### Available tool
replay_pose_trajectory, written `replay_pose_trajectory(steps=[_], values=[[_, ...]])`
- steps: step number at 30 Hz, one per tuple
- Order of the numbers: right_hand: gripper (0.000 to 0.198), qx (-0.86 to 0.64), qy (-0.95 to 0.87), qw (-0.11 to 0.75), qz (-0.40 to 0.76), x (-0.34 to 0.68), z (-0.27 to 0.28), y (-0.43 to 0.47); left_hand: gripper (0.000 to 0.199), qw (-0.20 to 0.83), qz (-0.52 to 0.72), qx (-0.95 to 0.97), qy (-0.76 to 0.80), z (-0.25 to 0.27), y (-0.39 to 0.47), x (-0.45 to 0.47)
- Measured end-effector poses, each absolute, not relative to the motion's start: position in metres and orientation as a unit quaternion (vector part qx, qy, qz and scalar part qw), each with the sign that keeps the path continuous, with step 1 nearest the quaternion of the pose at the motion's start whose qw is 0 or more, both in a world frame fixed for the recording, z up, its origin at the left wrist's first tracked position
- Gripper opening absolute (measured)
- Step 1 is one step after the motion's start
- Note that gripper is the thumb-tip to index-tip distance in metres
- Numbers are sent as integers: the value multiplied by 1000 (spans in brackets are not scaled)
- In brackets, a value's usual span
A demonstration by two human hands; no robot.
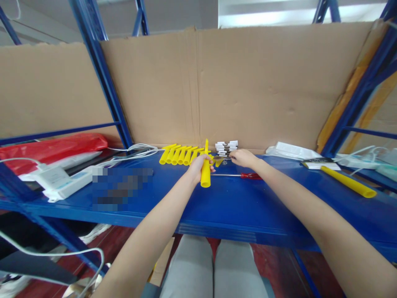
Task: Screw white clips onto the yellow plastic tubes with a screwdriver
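I have the tube [205,174] in my left hand [197,167], out over the middle of the desk [229,211]. The fingers are wrapped around it, thumb side up, in a firm grasp. It is plain bright yellow all over, smooth and slim. Its round, open mouth faces me at six o'clock, showing a darker hollow inside; the far end, past my hand, runs up to twelve o'clock and looks much narrower. My grip covers part of its middle, so I can't tell whether the bit of yellow just beyond my fingers belongs to it or to another piece.

Taking the tube as the clock's centre, a row of tubes [180,155] in the same yellow lies at ten o'clock, side by side, mouths toward me, far ends slanting off to one o'clock.

My right hand [243,157] is between two and three o'clock, fingers drawn in together beside the stacked white pieces [226,146] at one o'clock. I can't tell whether they pinch anything; it's too small to see. Nearer me, at three o'clock, lies the screwdriver [250,176], red handle under my forearm, shaft pointing to nine. Well apart at three o'clock is a long yellow tube [349,182]. Far off at nine are a red bag [56,151] and a white power strip [72,183].
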State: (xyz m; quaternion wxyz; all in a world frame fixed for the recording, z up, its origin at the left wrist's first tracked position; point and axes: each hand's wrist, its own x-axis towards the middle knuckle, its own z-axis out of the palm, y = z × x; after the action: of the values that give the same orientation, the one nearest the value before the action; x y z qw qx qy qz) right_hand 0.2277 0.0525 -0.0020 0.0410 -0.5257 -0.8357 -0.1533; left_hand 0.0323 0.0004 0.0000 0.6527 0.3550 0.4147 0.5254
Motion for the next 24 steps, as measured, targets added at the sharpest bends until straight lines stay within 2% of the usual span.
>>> replay_pose_trajectory(steps=[2,7,9,13,17,24], values=[[31,-524,-834,90,-147,233,2,57,14,652,526,354,417,0,0,32],[33,-555,-781,279,-75,261,25,71,12,651,520,355,424,2,-3,33],[32,-589,-746,309,-47,278,35,74,12,650,520,356,425,1,-2,34],[34,-686,-662,301,-29,319,36,77,12,651,520,356,423,-1,-1,35],[39,-765,-589,259,-7,347,13,78,14,653,516,363,419,-3,-1,35],[34,-792,-575,203,-4,360,-16,95,13,655,502,378,420,-6,1,36]])
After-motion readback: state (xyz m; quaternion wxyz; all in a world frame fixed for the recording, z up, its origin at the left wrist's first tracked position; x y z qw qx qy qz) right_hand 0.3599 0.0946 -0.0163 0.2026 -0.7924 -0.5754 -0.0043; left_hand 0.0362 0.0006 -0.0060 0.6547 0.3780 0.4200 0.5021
